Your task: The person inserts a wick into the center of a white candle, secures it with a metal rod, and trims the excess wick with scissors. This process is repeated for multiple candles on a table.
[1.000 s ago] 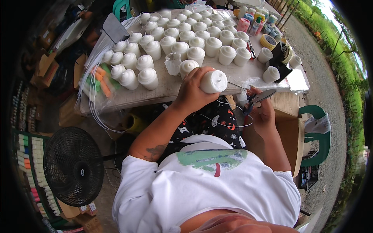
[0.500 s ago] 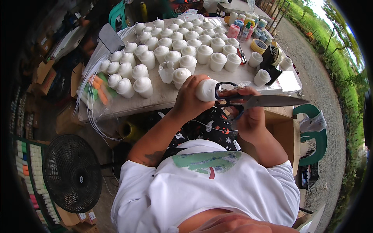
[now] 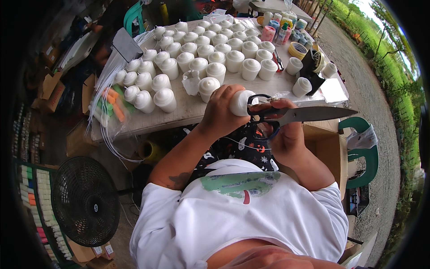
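Note:
My left hand (image 3: 222,110) is closed round a white candle (image 3: 239,103), tipped sideways with one end toward the right. My right hand (image 3: 286,127) grips a pair of scissors (image 3: 309,115) by the blades, which point to the right. Their dark looped handles (image 3: 259,98) press against or lie right beside the candle's end; the exact contact is hard to make out. Just beyond my left hand stands another white candle (image 3: 208,88), at the front of many similar ones on the table. A crumpled clear plastic piece (image 3: 191,84) sits beside it.
Rows of white candles (image 3: 216,58) cover much of the table (image 3: 179,117). Tape rolls (image 3: 297,49), a red cutter (image 3: 278,62), a black holder (image 3: 309,74) and paint bottles (image 3: 283,35) are at its right. White wicks (image 3: 107,85) hang off the left edge. A black fan (image 3: 85,201) stands lower left.
The candle in my left hand has shifted slightly to the right and turned a little. The scissors stay against it, in my right hand. The table's things look unchanged.

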A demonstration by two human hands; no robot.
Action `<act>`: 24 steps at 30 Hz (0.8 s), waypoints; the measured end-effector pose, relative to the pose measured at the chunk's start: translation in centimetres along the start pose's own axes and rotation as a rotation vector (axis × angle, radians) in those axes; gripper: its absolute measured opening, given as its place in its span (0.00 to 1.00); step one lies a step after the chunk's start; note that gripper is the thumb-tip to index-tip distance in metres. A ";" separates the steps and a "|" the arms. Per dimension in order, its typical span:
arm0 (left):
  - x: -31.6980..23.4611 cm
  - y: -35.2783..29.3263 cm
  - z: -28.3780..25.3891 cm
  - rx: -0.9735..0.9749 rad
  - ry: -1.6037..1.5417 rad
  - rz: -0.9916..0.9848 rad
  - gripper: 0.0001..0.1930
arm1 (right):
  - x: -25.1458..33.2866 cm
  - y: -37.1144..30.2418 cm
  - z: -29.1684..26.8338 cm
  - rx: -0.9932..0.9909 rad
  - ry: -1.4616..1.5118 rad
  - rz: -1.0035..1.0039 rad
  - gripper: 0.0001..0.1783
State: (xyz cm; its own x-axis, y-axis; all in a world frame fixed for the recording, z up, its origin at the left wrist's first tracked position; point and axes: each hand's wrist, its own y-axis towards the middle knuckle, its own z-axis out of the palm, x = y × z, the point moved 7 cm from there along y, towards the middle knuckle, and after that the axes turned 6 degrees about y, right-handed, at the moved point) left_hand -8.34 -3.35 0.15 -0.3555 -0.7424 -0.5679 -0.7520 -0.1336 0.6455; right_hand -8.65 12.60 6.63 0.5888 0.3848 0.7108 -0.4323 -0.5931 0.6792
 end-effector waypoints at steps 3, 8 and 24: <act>0.2 -0.2 -0.2 -0.052 -0.030 0.069 0.32 | 3.6 0.6 -1.8 -0.159 0.235 -0.208 0.19; 0.1 0.0 0.5 -0.017 -0.014 0.044 0.30 | 0.4 -0.7 -0.6 -0.037 0.060 0.056 0.24; 4.6 2.1 5.2 -0.091 -1.374 -0.718 0.45 | -10.3 -10.8 1.3 0.222 0.697 0.750 0.30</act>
State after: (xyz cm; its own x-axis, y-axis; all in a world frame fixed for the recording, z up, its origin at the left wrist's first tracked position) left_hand -14.45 -3.66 -3.81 -0.2039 0.6379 -0.7426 -0.9645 -0.2608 0.0408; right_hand -9.16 14.09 -8.27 -0.3327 0.1449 0.9318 -0.3471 -0.9376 0.0219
